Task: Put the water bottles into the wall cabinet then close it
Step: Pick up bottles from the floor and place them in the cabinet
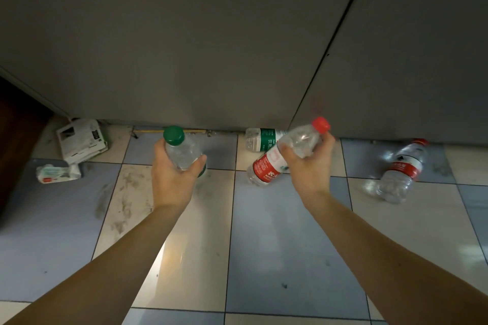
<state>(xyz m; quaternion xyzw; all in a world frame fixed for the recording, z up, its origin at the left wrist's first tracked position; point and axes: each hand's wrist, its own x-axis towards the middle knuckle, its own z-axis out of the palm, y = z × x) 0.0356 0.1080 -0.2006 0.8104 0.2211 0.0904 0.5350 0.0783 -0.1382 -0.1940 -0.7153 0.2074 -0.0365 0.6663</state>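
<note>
My left hand (173, 174) grips a clear bottle with a green cap (179, 149), held upright above the floor. My right hand (307, 163) grips a clear bottle with a red cap and red label (287, 152), tilted with its cap up to the right. A green-labelled bottle (260, 139) lies on the tiles against the cabinet base, behind my right hand. Another red-labelled bottle (404, 170) lies on the floor to the right. Grey cabinet fronts (184, 34) fill the upper view, and their doors look closed.
The floor is blue and cream tile (277, 245), scuffed in places. A stack of papers (81, 140) and a pack of tissues (58, 173) lie at the left near the cabinet base. A dark wooden surface (18, 126) stands at the far left.
</note>
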